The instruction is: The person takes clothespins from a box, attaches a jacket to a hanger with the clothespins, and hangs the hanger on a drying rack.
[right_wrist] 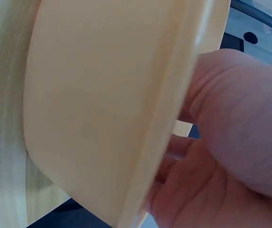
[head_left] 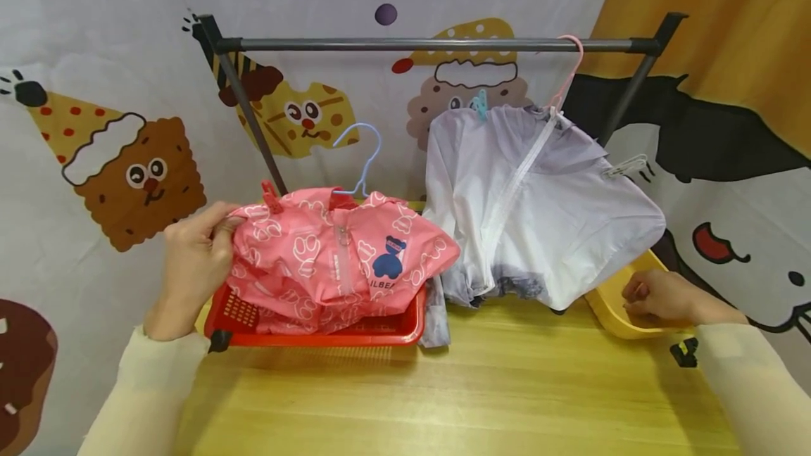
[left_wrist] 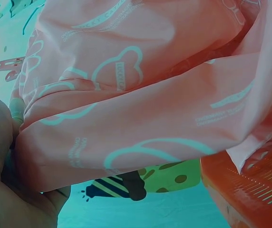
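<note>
A pink jacket (head_left: pixel 304 280) with white outlines and a blue bear print lies partly in a red basket (head_left: pixel 355 338). It is on a blue hanger (head_left: pixel 369 159), with a red clothespin (head_left: pixel 271 197) at one shoulder. My left hand (head_left: pixel 196 255) pinches that shoulder's cloth between thumb and fingers, as the left wrist view also shows. At the right, my right hand (head_left: pixel 662 295) reaches over the rim of a yellow basin (head_left: pixel 617 326) with its fingers bent inside. In the right wrist view, the basin wall (right_wrist: pixel 98 104) hides the fingertips and anything they might hold.
A grey rack bar (head_left: pixel 405 44) spans the back. From it hangs a white and lilac jacket (head_left: pixel 538 210) on a pink hanger (head_left: pixel 575 65), bearing a blue clothespin (head_left: pixel 481 104) and a white clothespin (head_left: pixel 626 165). Below is a wooden tabletop (head_left: pixel 456 400).
</note>
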Motion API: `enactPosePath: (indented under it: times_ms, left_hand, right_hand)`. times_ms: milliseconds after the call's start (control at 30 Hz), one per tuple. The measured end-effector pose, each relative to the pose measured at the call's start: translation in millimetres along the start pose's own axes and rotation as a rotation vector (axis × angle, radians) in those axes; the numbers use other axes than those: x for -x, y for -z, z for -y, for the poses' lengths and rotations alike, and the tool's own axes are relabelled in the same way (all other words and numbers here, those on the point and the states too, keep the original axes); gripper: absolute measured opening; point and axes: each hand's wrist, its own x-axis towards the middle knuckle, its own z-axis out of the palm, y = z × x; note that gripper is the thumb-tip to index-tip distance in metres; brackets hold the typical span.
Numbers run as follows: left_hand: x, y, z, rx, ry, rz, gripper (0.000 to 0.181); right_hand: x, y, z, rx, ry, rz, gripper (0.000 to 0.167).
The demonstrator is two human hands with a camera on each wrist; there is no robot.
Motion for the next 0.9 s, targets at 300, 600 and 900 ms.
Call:
enactPosePath:
  times_ms: [300, 600, 900]
  left_hand:
    - [1.0, 0.8, 1.1, 0.005, 0.003, -0.004, 0.015]
    - [-0.5, -0.7, 2.3, -0.003, -0.012, -0.007, 0.015]
    - [1.6, -0.7, 3.6, -0.009, 0.006, 0.003, 0.014]
  right_hand:
    - [0.1, -4, -3, 0.032, 0.011, -0.067, 0.02]
    - [7.9, -4, -7, 0.019, -0.026, -0.19, 0.034]
    - [13.7, -4, -1, -0.017, -0.065, -0.238, 0.032]
